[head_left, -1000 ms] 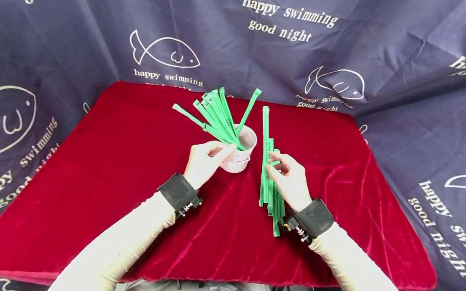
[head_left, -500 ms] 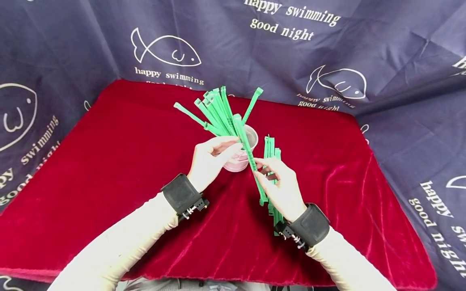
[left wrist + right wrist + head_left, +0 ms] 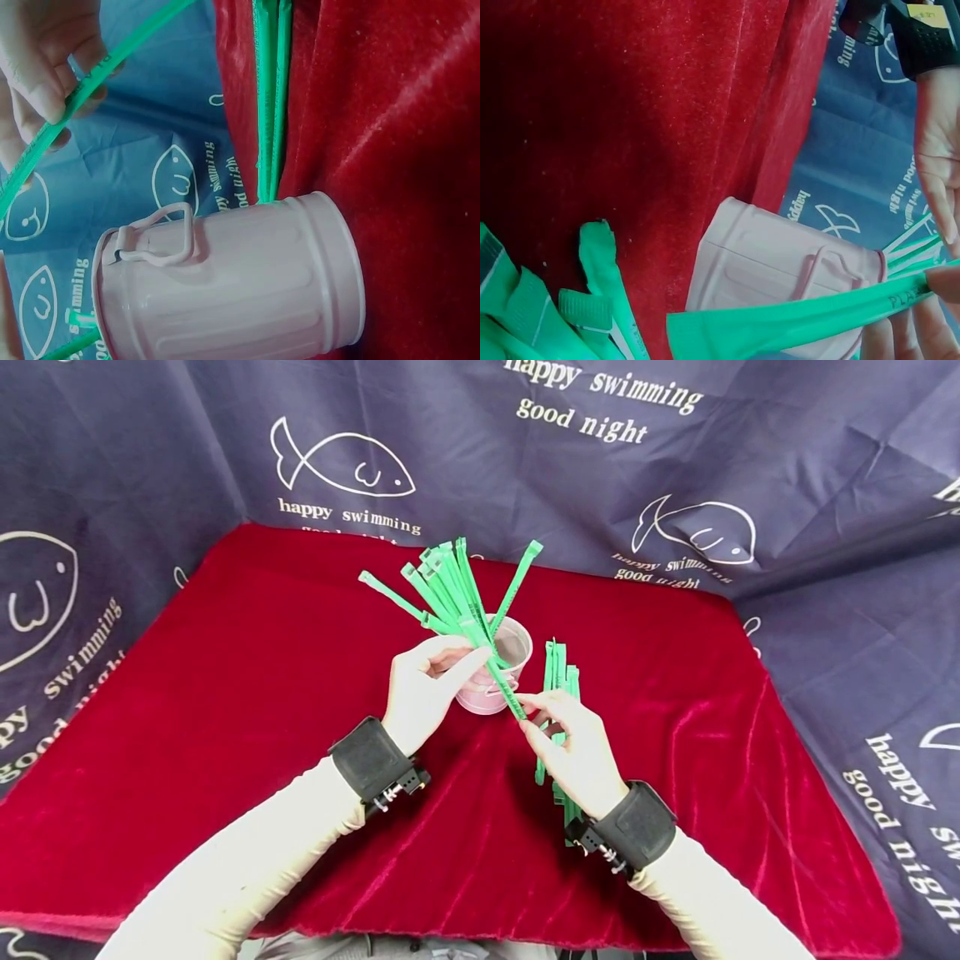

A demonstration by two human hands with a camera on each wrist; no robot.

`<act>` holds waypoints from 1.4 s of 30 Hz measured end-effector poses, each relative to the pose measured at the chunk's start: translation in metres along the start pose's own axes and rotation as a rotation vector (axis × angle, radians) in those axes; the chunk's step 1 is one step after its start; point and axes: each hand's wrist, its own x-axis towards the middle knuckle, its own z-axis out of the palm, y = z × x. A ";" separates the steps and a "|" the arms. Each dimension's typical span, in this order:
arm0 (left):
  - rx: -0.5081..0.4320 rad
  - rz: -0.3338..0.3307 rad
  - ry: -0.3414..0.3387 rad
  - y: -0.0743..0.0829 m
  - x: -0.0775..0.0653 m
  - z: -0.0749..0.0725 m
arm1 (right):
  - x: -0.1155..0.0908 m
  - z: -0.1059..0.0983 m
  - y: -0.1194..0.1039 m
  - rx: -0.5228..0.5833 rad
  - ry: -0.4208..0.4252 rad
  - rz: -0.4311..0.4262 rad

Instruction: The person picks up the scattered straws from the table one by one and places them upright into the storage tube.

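In the head view my right hand [image 3: 577, 743] pinches a green wrapped straw [image 3: 504, 687] between thumb and fingertips. The straw slants up leftward in front of a pale pink bucket [image 3: 483, 697]. At the bucket's rim, my left hand [image 3: 423, 693] has its thumb and fingertips together on the straw's upper part. Several more green straws stand in the bucket, fanned out and leaning back left. A loose row of straws [image 3: 556, 662] lies right of the bucket, partly hidden under my right hand. The right wrist view shows the held straw's flat end [image 3: 705, 334] reaching well past my fingers.
A red velvet cloth [image 3: 262, 693] covers the table. Dark blue curtains [image 3: 480, 452] with white fish drawings and lettering hang behind and at both sides. The bucket's wire handle [image 3: 169, 232] hangs against its wall.
My right hand has picked a straw off the row and carried it left to the bucket. My left hand, almost still at the rim, now has its fingertips on it.
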 end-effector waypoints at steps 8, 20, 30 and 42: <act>-0.207 0.048 0.062 0.002 0.007 -0.006 | -0.001 -0.002 0.007 -0.049 -0.031 0.025; -0.305 0.186 0.276 0.004 0.024 -0.024 | 0.001 -0.011 0.030 -0.114 -0.053 0.159; -0.353 0.223 0.464 0.011 0.034 -0.033 | 0.003 -0.013 0.035 -0.108 -0.047 0.199; -0.244 0.306 0.439 0.008 0.025 -0.035 | 0.003 -0.012 0.032 -0.106 -0.052 0.218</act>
